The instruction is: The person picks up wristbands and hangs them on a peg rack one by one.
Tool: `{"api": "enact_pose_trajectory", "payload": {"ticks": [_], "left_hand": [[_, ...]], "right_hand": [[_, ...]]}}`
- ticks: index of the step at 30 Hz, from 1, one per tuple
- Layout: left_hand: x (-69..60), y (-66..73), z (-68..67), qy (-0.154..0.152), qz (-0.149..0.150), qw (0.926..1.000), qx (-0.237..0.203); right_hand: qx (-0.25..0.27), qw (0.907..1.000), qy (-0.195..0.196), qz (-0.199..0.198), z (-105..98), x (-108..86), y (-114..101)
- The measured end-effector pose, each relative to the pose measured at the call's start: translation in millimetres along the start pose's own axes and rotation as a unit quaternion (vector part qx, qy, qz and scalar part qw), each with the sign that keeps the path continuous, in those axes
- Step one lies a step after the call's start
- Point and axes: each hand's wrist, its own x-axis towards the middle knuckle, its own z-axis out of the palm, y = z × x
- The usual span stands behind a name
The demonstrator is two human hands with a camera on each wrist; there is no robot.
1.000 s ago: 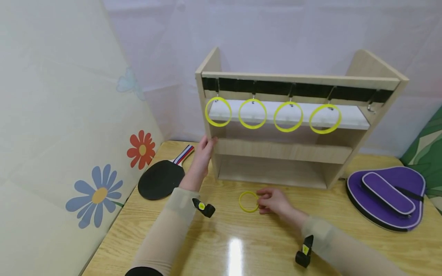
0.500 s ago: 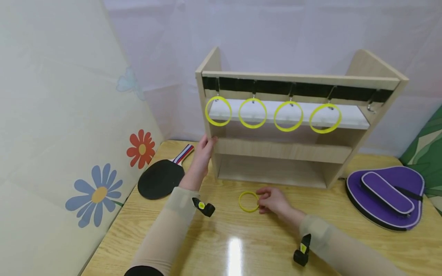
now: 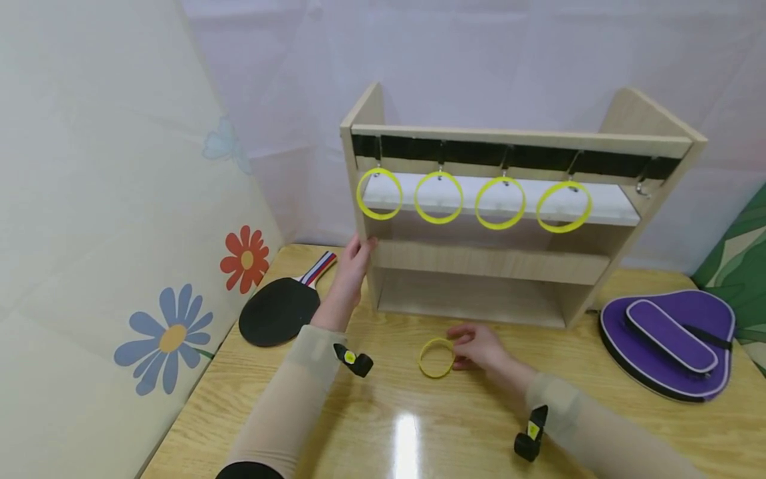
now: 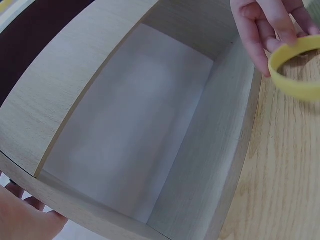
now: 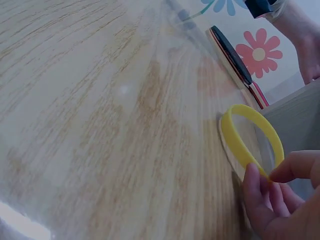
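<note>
A yellow ring (image 3: 421,359), like a silicone wristband, is pinched between the thumb and fingers of my right hand (image 3: 479,348), low over the table in front of a small wooden shelf unit (image 3: 491,258). In the right wrist view the band (image 5: 235,140) stands tilted from the fingertips. My left hand (image 3: 352,269) grips the unit's left side panel, its thumb at the front edge; in the left wrist view its fingers (image 4: 32,202) go behind the panel. Several similar yellow rings (image 3: 378,216) hang from hooks on the black strip (image 3: 473,152) along the unit's top rail.
At the strip's right end a hook (image 3: 642,189) carries no ring. A black table tennis bat (image 3: 278,313) lies left of the unit, by the wall. On the right is a purple bat case (image 3: 664,359) with white piping. All stand on a wood-grain table (image 3: 371,426).
My right hand has shifted very slightly right, and the ring has turned a little in its fingers, coming slightly nearer to me. The left hand stays put on the panel.
</note>
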Motion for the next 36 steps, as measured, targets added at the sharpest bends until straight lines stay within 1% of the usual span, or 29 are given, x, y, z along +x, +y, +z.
{"api": "enact_pose_trajectory", "payload": {"ticks": [6, 9, 12, 16, 23, 28, 32, 36], "left_hand": [[0.6, -0.7, 0.0, -0.001, 0.001, 1.0000, -0.002], [0.9, -0.7, 0.4, -0.002, 0.003, 1.0000, -0.005], [1.0, -0.8, 0.6, -0.002, 0.002, 1.0000, -0.007], [1.0, -1.1, -0.4, -0.003, -0.002, 1.0000, -0.005], [-0.2, 0.2, 0.4, -0.004, 0.000, 1.0000, -0.005], [0.0, 1.0, 0.9, 0.001, -0.005, 1.0000, -0.002], [-0.4, 1.7, 1.2, 0.002, -0.007, 1.0000, 0.000], [-0.1, 0.4, 0.0, -0.002, -0.009, 1.0000, 0.000]], "right_hand": [[0.032, 0.9993, -0.018, -0.003, -12.3, -2.2, -5.3], [0.045, 0.9988, -0.018, -0.003, -17.6, -4.7, -8.9], [0.050, 0.9985, -0.019, -0.012, -22.4, -8.5, -13.6], [0.053, 0.9980, -0.022, -0.028, -29.7, -15.4, -23.2], [0.057, 0.9964, -0.020, -0.059, -45.0, -26.7, -38.7], [0.077, 0.9938, -0.010, -0.080, -55.9, -34.1, -46.6], [0.091, 0.9916, -0.007, -0.092, -67.9, -40.5, -52.4], [0.089, 0.9901, 0.000, -0.109, -83.1, -46.1, -58.6]]}}
